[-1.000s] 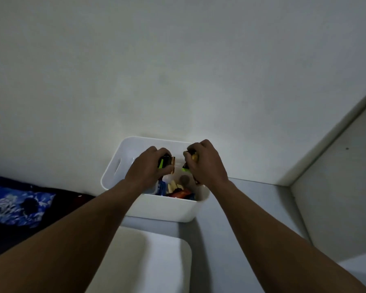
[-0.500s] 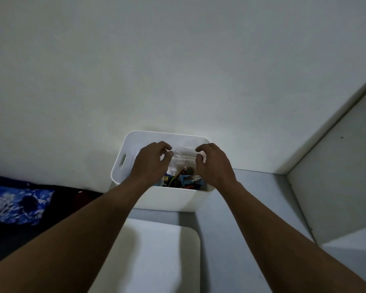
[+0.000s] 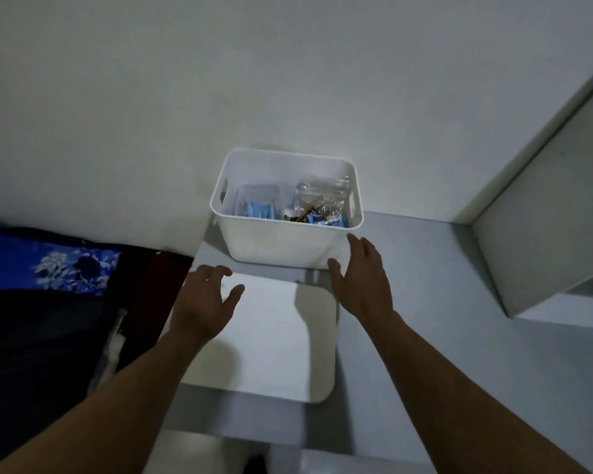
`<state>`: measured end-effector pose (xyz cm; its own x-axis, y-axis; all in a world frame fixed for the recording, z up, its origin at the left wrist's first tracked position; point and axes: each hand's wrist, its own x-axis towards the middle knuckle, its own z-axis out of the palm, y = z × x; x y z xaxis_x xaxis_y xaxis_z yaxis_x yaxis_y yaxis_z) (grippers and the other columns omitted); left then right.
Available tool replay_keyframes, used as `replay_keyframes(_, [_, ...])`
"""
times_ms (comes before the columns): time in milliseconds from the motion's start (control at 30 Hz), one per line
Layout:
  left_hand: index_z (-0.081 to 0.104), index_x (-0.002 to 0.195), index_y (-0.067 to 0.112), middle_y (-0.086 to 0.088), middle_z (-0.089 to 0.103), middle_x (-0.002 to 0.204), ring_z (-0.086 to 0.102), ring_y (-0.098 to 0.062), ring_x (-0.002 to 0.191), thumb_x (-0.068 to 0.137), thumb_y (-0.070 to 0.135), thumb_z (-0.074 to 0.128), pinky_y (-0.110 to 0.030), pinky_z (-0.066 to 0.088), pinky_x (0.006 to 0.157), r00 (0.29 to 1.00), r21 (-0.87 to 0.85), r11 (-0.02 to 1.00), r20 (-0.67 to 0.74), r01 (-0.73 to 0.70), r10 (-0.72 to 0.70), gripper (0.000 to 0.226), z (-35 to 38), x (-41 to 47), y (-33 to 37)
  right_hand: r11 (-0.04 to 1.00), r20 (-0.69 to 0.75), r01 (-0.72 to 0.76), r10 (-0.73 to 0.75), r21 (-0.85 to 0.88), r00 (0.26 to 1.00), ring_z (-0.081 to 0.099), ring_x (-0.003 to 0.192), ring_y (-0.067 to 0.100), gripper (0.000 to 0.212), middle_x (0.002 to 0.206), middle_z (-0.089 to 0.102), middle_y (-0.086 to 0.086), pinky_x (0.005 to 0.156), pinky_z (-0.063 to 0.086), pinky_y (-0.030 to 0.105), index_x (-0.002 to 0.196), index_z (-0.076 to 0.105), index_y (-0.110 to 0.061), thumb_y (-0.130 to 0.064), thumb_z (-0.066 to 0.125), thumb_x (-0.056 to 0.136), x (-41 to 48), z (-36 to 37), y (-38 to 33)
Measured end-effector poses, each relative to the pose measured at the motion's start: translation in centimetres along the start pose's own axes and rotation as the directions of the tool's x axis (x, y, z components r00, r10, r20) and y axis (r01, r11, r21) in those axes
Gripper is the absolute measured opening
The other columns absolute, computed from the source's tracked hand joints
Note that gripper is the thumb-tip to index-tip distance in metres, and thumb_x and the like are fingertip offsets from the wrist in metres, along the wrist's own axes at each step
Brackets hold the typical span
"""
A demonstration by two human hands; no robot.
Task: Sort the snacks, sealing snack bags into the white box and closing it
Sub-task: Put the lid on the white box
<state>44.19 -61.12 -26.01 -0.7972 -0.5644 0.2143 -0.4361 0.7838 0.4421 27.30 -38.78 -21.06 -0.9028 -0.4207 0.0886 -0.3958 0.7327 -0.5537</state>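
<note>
Two hands, both loose and holding nothing. Left hand hangs over the far left corner of the lid, fingers spread and slightly bent, thumb out to the side. Light is dim, so I can't tell if the fingertips actually touch the lid. Right hand sits just beside the near right corner of the box, fingers straight and close together, thumb splayed toward the lid's far right corner.

Box: white smooth plastic tub, rectangular, rounded corners, thick rolled rim, walls tapering toward the base, a slot handle cut in each short wall. Top is open. It stands on a flat grey surface, back edge near the plain white wall.

Inside it are two clear plastic bags, both upright:
- left bag: smooth film, pale blue packets at the bottom
- right bag: crinkled, glossy film, mixed wrappers in blue, yellow and dark tones

Lid: flat white slab, matte, rectangular with rounded corners. It lies flat on the grey surface just in front of the box, not on it.

Left of the lid is dark fabric, with a blue floral cloth further back. At right stands a white flat panel with sharp straight edges.
</note>
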Motion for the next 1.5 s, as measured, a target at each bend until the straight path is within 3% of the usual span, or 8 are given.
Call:
replay_keyframes(167, [0.046, 0.145, 0.021, -0.026, 0.039, 0.148, 0.036, -0.042, 0.137, 0.081, 0.053, 0.069, -0.05, 0.035, 0.11, 0.94, 0.063, 0.975, 0.256, 0.215, -0.224, 0.076, 2.2, -3.3, -2.6, 0.99, 0.212, -0.061, 0.088, -0.128, 0.973, 0.015, 0.152, 0.031, 0.076, 0.163, 0.019, 0.017, 0.122, 0.02, 0.045, 0.158, 0.017, -0.014, -0.049, 0.049, 0.098, -5.9, 5.0, 2.6])
replay_keyframes(367, [0.019, 0.155, 0.028, -0.018, 0.023, 0.158, 0.027, -0.041, 0.141, 0.085, 0.063, 0.058, -0.049, 0.028, 0.114, 0.855, 0.2, 0.928, 0.366, 0.314, -0.368, 0.087, 3.3, -5.1, -4.5, 0.898, 0.309, -0.155, 0.298, -0.412, 0.903, 0.021, 0.146, 0.039, 0.087, 0.155, 0.029, 0.022, 0.116, 0.025, 0.054, 0.149, 0.029, -0.004, -0.065, 0.048, 0.09, -9.2, 9.4, 4.4])
replay_keyframes(500, [0.016, 0.155, 0.021, -0.017, 0.034, 0.15, 0.039, -0.041, 0.132, 0.077, 0.061, 0.069, -0.047, 0.034, 0.108, 0.835, 0.261, 0.903, 0.357, 0.34, -0.418, 0.103, 4.3, -5.8, -4.8, 0.919, 0.27, -0.206, 0.304, -0.336, 0.914, 0.044, 0.126, 0.035, 0.059, 0.131, 0.052, 0.014, 0.102, 0.039, 0.046, 0.133, 0.044, -0.009, -0.049, 0.057, 0.091, -10.1, 10.0, 3.1])
replay_keyframes(633, [0.026, 0.152, 0.015, -0.019, 0.047, 0.142, 0.043, -0.041, 0.131, 0.062, 0.059, 0.083, -0.048, 0.037, 0.106, 0.809, 0.131, 0.867, 0.315, 0.48, -0.496, 0.116, 4.4, -5.1, -5.7, 0.924, 0.273, -0.349, 0.381, -0.16, 0.883, 0.048, 0.124, 0.038, 0.073, 0.135, 0.049, 0.013, 0.103, 0.04, 0.046, 0.148, 0.03, -0.016, -0.039, 0.066, 0.089, -9.8, 9.7, 2.5])
replay_keyframes(967, [0.057, 0.133, 0.017, -0.01, 0.064, 0.122, 0.061, -0.031, 0.108, 0.057, 0.046, 0.081, -0.044, 0.049, 0.095, 0.818, -0.417, 0.704, 0.321, 0.575, -0.477, 0.085, -0.5, -5.9, -3.4, 0.819, 0.186, -0.53, 0.499, 0.218, 0.847, 0.053, 0.127, 0.031, 0.079, 0.14, 0.054, 0.013, 0.098, 0.042, 0.031, 0.146, 0.042, -0.004, -0.025, 0.078, 0.079, -10.0, 3.3, 2.7])
replay_keyframes(1167, [0.054, 0.133, 0.018, -0.009, 0.065, 0.116, 0.064, -0.027, 0.101, 0.072, 0.019, 0.086, -0.04, 0.052, 0.086, 0.847, -0.592, 0.607, 0.344, 0.53, -0.405, 0.069, -5.3, -5.1, 0.6, 0.791, 0.197, -0.497, 0.457, 0.355, 0.867, 0.051, 0.069, 0.023, 0.027, 0.065, 0.051, 0.001, 0.061, 0.041, 0.03, 0.069, 0.058, -0.006, -0.013, 0.084, 0.071, -9.5, -3.9, 1.9])
replay_keyframes(1300, [0.057, 0.133, 0.016, -0.007, 0.069, 0.114, 0.068, -0.019, 0.092, 0.071, 0.015, 0.087, -0.034, 0.055, 0.078, 0.876, -0.674, 0.565, 0.303, 0.475, -0.375, 0.069, -9.4, -3.9, 3.1, 0.709, 0.234, -0.465, 0.405, 0.53, 0.884, 0.069, 0.09, 0.025, 0.047, 0.1, 0.072, 0.006, 0.086, 0.056, 0.036, 0.11, 0.069, -0.011, -0.006, 0.086, 0.066, -8.3, -8.4, 1.1])
replay_keyframes(1500, [0.06, 0.13, 0.016, -0.009, 0.068, 0.109, 0.068, -0.027, 0.094, 0.072, 0.013, 0.086, -0.036, 0.054, 0.082, 0.911, -0.717, 0.584, 0.182, 0.381, -0.371, 0.063, -13.7, -0.3, 6.2, 0.737, 0.158, -0.293, 0.249, 0.609, 0.955, 0.069, 0.091, 0.02, 0.044, 0.107, 0.071, 0.002, 0.076, 0.054, 0.03, 0.121, 0.067, -0.019, -0.009, 0.076, 0.08, -5.3, -12.8, -1.5])
